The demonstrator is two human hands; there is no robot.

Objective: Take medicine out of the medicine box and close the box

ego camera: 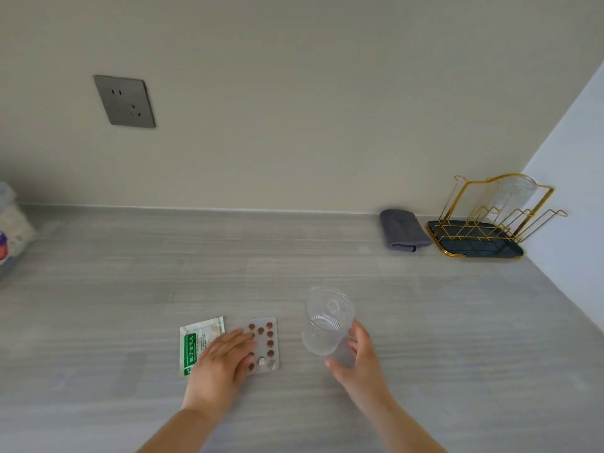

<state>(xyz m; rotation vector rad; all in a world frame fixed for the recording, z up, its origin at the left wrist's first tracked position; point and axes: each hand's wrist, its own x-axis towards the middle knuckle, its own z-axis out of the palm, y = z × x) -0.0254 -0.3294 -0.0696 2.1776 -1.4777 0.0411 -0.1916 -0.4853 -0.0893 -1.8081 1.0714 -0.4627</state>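
A silver blister sheet (266, 343) of brown round pills lies flat on the grey counter, with two emptied pockets near its lower edge. Left of it lies a green and white medicine sachet (196, 341). My left hand (220, 364) rests palm down across the sachet's right part and the blister sheet's left side, fingers spread. My right hand (356, 358) grips the base of a clear ribbed plastic cup (327, 322), which is tilted toward the left. No medicine box shows in the head view.
A folded grey cloth (402, 229) lies at the back right beside a gold wire rack (490, 217) on a dark tray, with a clear glass on it. A blurred plastic container (13, 223) sits at the far left. A wall socket (125, 101) is above.
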